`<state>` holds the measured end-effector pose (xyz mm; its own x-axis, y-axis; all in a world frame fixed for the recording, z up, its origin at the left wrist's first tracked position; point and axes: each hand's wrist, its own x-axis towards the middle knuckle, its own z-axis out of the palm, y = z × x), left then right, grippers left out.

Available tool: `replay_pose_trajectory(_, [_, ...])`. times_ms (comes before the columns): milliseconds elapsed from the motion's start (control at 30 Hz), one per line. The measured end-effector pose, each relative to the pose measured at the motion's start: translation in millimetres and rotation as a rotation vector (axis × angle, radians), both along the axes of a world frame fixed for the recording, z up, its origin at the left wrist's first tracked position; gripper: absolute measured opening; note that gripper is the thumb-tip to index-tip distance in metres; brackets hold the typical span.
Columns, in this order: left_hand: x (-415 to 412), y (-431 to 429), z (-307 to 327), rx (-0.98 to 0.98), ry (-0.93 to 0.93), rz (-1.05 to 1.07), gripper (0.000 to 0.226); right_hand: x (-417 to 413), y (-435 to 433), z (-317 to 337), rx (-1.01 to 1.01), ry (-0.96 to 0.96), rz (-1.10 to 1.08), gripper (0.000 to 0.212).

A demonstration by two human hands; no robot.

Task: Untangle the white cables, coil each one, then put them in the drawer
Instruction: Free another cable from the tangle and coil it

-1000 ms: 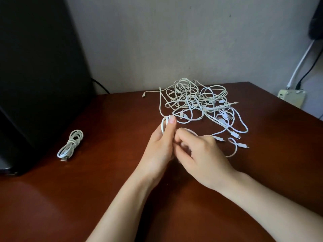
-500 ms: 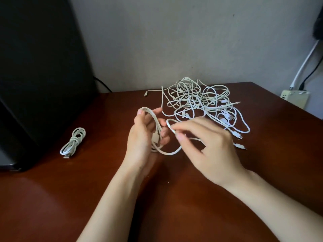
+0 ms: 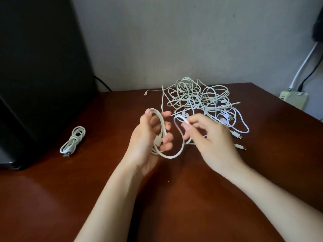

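- Centre frame, my left hand [image 3: 148,137] curls round the cable [image 3: 170,157], anchoring its gathered loops.
- My right hand [image 3: 211,138] pinches the free length to feed the next turn.

- Left side: a tall black case [image 3: 35,75] stands on the table [image 3: 52,198] and blocks that side. A coiled cable [image 3: 73,139] lies near its foot.
- Rear: the cable tangle [image 3: 197,100] fills the back centre close to the wall [image 3: 157,41]. Plugs [image 3: 240,146] trail out at its near right.
- Centre: the left hand [image 3: 148,138] and right hand [image 3: 209,137] grip a held cable [image 3: 168,156], looped between them.
- Passage: bare wood lies along the near edge and between the coiled cable and the left hand.
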<state>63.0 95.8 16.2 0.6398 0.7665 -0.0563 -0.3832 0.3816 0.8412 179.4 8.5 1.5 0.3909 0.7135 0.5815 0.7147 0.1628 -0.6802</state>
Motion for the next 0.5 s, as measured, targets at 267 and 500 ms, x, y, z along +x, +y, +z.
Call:
replay_pose_trajectory(267, [-2.6, -4.4, 1.3, 0.013, 0.132, -0.250, 0.049, 11.5, 0.1, 14.7, 0.168, 0.439, -0.022, 0.024])
replay_pose_trajectory(500, [-5.9, -8.4, -0.8, 0.209, 0.295, -0.314, 0.044, 13.1, -3.1, 19.2, 0.268, 0.374, -0.077, 0.023])
